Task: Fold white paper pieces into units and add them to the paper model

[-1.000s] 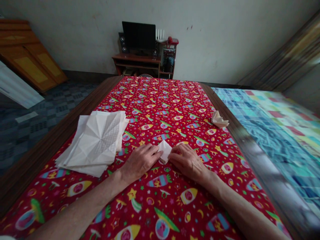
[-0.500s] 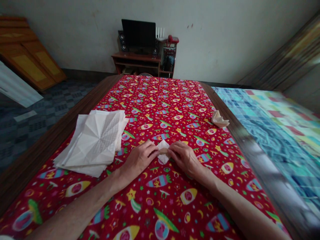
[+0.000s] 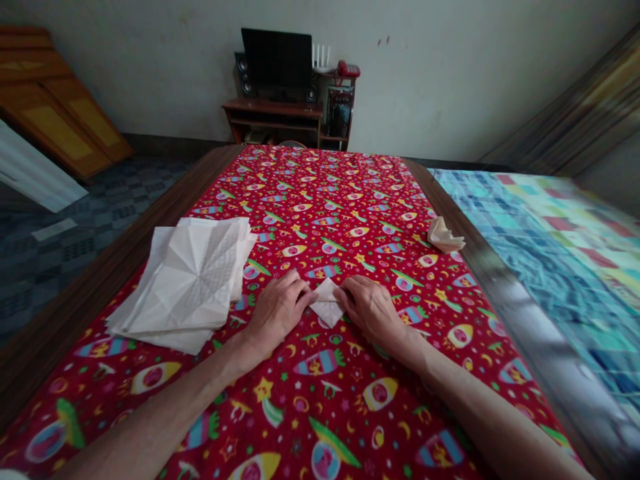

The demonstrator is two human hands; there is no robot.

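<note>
A small folded piece of white paper (image 3: 328,309) lies diamond-shaped on the red patterned tablecloth (image 3: 320,400), with a crease line running across its middle. My left hand (image 3: 283,307) pinches its left corner between thumb and fingers. On the opposite corner, my right hand (image 3: 373,308) is closed the same way, its fingertips curled over the edge. Left of my hands rests a stack of creased paper sheets (image 3: 185,280), the top one marked with radiating folds and faint printing. A folded cream paper piece (image 3: 445,235) sits by the table's right edge.
Dark wooden borders of the table (image 3: 165,200) show on both sides of the cloth. Beyond the far end stands a desk (image 3: 273,115) with a monitor (image 3: 277,63) and a red telephone (image 3: 347,69). A bed with a checked cover (image 3: 540,253) adjoins on the right.
My fingers have shifted slightly on the paper's side corners, and its crosswise fold now looks flatter. The view has tilted a little; the stack stays where it was.
</note>
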